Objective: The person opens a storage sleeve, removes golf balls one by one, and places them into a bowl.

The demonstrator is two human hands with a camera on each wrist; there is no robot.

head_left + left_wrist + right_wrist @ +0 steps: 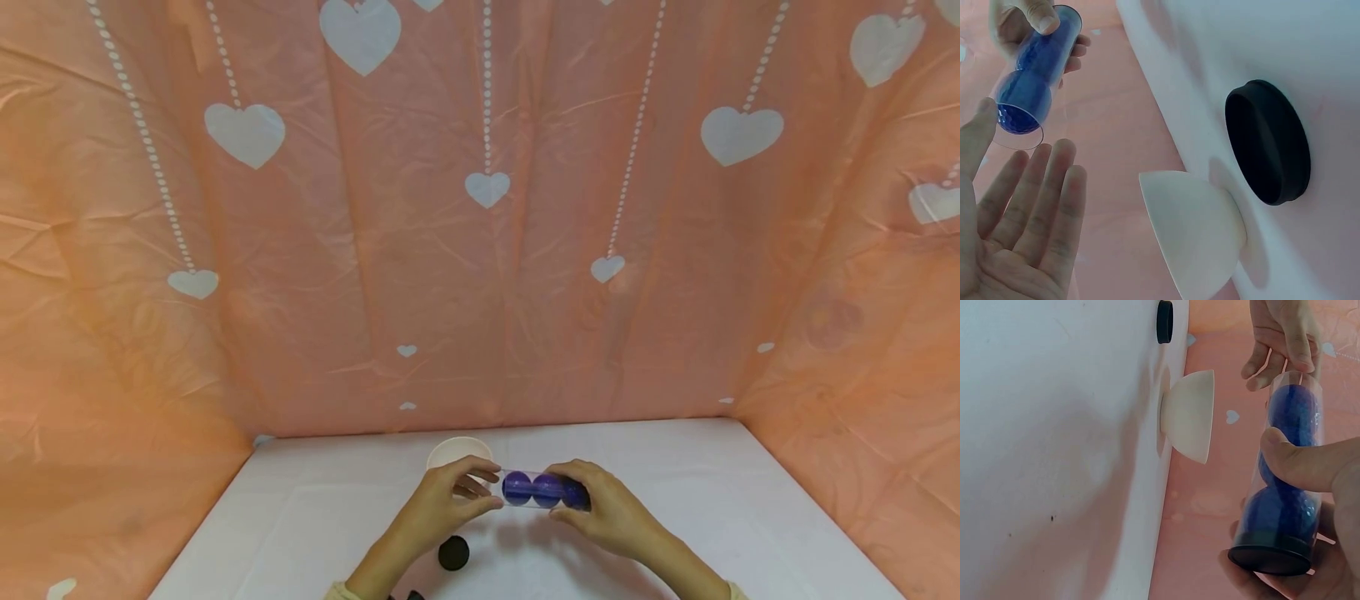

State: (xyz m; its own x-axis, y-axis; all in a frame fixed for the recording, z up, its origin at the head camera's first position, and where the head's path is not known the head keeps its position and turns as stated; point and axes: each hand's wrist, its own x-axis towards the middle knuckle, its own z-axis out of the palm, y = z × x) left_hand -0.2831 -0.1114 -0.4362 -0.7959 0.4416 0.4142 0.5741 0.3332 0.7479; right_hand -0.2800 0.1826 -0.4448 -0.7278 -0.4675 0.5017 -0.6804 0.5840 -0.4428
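Nearest, lower left of the left-wrist frame, my left hand [1025, 247] spreads wide beside the uncapped end of a clear tube [1055, 82] of blue balls [1025, 100], upper left, gripped by my right hand [1011, 24], a handling step seemingly calling for not dipping that end.

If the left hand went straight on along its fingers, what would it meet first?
Most likely the open end of the clear tube in the right hand; depth is unclear, so they may already touch.
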